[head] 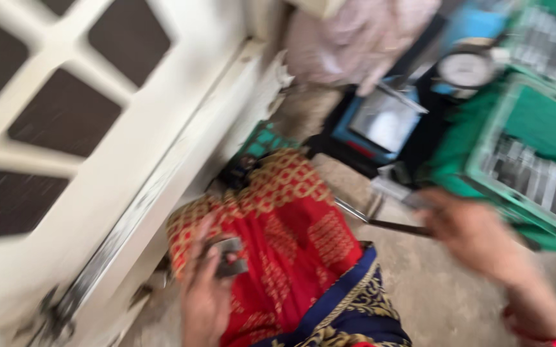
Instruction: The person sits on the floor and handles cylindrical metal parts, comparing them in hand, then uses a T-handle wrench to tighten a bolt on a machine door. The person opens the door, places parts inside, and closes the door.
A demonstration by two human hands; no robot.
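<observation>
Roughly, frame blurred.
left hand (206,289): gripping small grey metal piece (228,256), over red patterned cloth (291,238) on lap.
right hand (474,234): closed on thin dark rod (397,226), near green crate (535,173).

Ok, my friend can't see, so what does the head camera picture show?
A blurry look down at a person's lap in red and gold cloth. The left hand holds a small grey metal piece, and the right hand reaches toward a thin dark rod. A white door stands on the left, green crates and a blue scale on the right.
</observation>
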